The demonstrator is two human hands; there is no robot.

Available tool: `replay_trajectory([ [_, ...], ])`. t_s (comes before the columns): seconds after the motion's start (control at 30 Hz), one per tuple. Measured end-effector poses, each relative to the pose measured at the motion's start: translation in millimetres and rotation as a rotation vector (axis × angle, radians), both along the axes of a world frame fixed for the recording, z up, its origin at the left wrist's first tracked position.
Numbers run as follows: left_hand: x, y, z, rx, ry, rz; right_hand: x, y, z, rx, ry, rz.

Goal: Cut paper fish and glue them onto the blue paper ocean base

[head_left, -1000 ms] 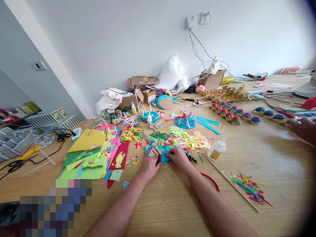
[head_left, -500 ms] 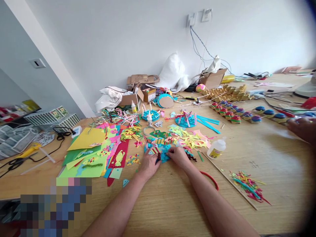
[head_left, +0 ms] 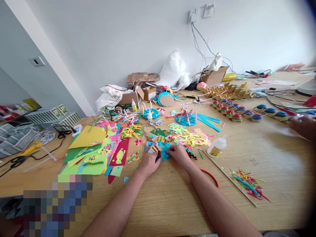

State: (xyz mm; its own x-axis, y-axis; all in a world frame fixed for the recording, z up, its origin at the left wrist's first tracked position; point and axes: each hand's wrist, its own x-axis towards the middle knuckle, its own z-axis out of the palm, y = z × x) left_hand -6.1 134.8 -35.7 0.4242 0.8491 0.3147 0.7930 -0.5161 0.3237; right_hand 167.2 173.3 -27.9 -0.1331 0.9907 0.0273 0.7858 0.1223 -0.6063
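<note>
In front of me lies a blue craft piece [head_left: 165,152] with paper fish and a short dark brown fuzzy stem on it. My left hand [head_left: 149,163] grips its left side, fingers closed by a striped paper fish [head_left: 154,149]. My right hand [head_left: 179,154] is closed in a pinch at its right side; whatever sits between the fingertips is hidden. Just behind are a green dotted paper shape [head_left: 160,132] and a yellow-and-red striped strip. Dark brown fuzzy stems [head_left: 191,154] lie beside my right hand.
Coloured paper sheets [head_left: 86,138] lie left, paper scraps [head_left: 190,136] behind. A glue bottle [head_left: 217,147], a wooden stick [head_left: 232,179] and a red pipe cleaner [head_left: 210,177] lie right. Painted egg-carton strips [head_left: 232,113] stand farther back. Another person's hand [head_left: 303,126] is at the right edge.
The view has shifted slightly. My hands keep nearly the same hold on the blue craft piece. The other person's hand at the right edge has moved a little.
</note>
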Motion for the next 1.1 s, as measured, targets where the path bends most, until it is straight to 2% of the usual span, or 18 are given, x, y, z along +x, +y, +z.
replay_trajectory([
  [0.5, -1.1, 0.8, 0.0, -0.025, 0.003, -0.002, -0.3, -0.3, 1.6, 0.000, -0.022, -0.006],
  [1.1, -3.2, 1.4, -8.0, -0.025, -0.013, 0.027, 0.3, -1.6, 1.9, -0.010, 0.000, 0.000],
])
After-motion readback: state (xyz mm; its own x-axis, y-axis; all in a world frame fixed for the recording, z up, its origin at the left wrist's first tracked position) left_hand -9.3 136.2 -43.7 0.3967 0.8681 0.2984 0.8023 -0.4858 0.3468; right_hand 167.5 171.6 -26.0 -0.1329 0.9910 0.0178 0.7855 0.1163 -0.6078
